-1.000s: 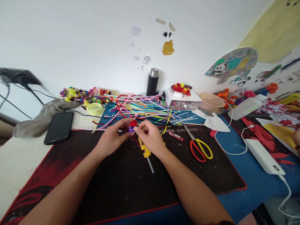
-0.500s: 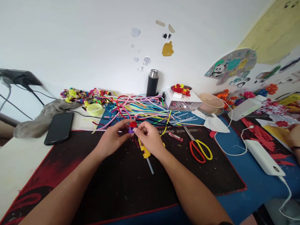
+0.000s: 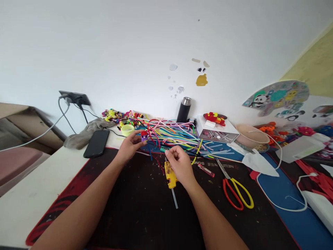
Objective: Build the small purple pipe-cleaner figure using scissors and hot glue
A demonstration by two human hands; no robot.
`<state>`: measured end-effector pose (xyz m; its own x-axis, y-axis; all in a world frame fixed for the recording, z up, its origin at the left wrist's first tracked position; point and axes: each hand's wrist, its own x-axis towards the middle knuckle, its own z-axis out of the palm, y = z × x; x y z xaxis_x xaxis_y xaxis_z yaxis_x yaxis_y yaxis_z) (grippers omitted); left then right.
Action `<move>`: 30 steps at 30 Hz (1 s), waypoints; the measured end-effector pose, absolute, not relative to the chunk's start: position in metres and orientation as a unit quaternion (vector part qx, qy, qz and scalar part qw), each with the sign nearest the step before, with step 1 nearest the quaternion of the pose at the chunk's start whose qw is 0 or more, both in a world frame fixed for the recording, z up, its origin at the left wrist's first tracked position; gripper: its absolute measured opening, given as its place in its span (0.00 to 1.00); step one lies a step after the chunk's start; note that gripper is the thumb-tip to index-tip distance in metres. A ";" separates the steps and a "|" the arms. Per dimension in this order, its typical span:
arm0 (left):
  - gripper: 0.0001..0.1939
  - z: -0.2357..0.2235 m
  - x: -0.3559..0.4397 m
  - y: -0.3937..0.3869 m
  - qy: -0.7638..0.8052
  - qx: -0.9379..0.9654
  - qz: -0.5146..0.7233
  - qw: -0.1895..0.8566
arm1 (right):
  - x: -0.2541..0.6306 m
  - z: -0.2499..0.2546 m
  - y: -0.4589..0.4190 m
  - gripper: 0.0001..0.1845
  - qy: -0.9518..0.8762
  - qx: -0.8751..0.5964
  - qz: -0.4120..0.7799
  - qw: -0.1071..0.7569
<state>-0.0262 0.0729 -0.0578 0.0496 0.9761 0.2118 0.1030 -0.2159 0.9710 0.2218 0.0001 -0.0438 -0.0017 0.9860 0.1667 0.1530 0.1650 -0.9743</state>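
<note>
A small purple figure with a red top [image 3: 144, 136], seemingly of pipe cleaner, is pinched between the thumb and fingers of my left hand [image 3: 129, 146]. A thin dark blue stem [image 3: 150, 152] hangs just below it. My right hand [image 3: 180, 165] has its thumb and fingertips pressed together above a yellow glue gun [image 3: 170, 175] lying on the black mat [image 3: 145, 208]. Whatever those fingertips hold, if anything, is too small to make out. A clear glue stick [image 3: 174, 199] pokes out of the gun's near end.
Pipe cleaners [image 3: 169, 132] lie in a heap behind my hands. Scissors [image 3: 235, 189] with red and yellow handles rest at right. A phone [image 3: 96, 143] and a yellow tape roll [image 3: 127, 130] are at left. A black flask [image 3: 184, 110] stands by the wall.
My hands were together at the figure and are now apart. The left keeps the figure; the right has drawn away to the right, over the glue gun. The camera view has shifted.
</note>
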 end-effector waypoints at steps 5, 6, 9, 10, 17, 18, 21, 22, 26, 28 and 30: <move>0.43 -0.065 -0.032 0.079 0.461 0.569 0.528 0.430 | 0.225 -0.046 0.001 0.21 -0.581 -0.498 0.388 0.513; 0.44 -0.066 -0.033 0.079 0.461 0.567 0.529 0.431 | 0.225 -0.045 0.001 0.21 -0.583 -0.499 0.383 0.514; 0.45 -0.069 -0.034 0.081 0.461 0.564 0.530 0.434 | 0.226 -0.045 0.002 0.22 -0.584 -0.500 0.378 0.516; 0.46 -0.070 -0.035 0.082 0.462 0.563 0.530 0.435 | 0.226 -0.046 0.002 0.22 -0.583 -0.501 0.379 0.516; 0.43 -0.074 -0.036 0.083 0.461 0.567 0.526 0.435 | 0.226 -0.045 0.003 0.20 -0.584 -0.503 0.376 0.514; 0.43 -0.074 -0.035 0.083 0.461 0.568 0.526 0.435 | 0.226 -0.045 0.003 0.20 -0.585 -0.504 0.375 0.513; 0.42 -0.076 -0.035 0.084 0.458 0.571 0.524 0.436 | 0.226 -0.045 0.003 0.19 -0.588 -0.505 0.374 0.509; 0.42 -0.077 -0.035 0.084 0.457 0.572 0.523 0.437 | 0.226 -0.045 0.003 0.19 -0.588 -0.506 0.374 0.508; 0.41 -0.079 -0.034 0.085 0.454 0.576 0.521 0.438 | 0.226 -0.044 0.002 0.18 -0.587 -0.511 0.373 0.505; 0.41 -0.080 -0.034 0.085 0.453 0.577 0.519 0.438 | 0.227 -0.044 0.002 0.18 -0.589 -0.510 0.371 0.505; 0.41 -0.081 -0.034 0.085 0.452 0.579 0.517 0.440 | 0.227 -0.044 0.002 0.18 -0.592 -0.507 0.369 0.506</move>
